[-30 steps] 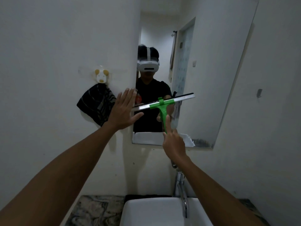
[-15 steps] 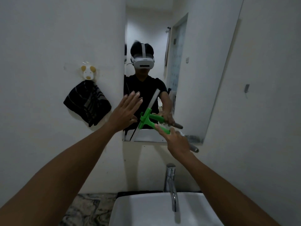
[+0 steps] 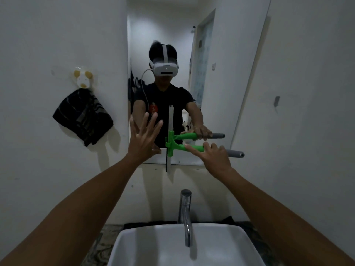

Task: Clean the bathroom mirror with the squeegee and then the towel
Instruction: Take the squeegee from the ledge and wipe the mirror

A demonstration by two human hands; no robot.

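Squeegee (image 3: 172, 145) green, with a grey grip at the handle's end; blade upright against the lower edge of the mirror (image 3: 221, 83), handle lying level and pointing right. No brand or lettering legible anywhere on it. Held by the right hand (image 3: 213, 157), fingers curled round the green handle, forefinger stretched along it toward the head. Left hand (image 3: 143, 140) released, fingers straight and spread, at the mirror's lower left corner; contact with the glass unclear. Dark striped towel (image 3: 82, 120) hanging on a white animal-shaped hook (image 3: 82, 78) on the wall, left of the mirror. Chrome tap (image 3: 185, 215) and white basin (image 3: 153, 246) below.
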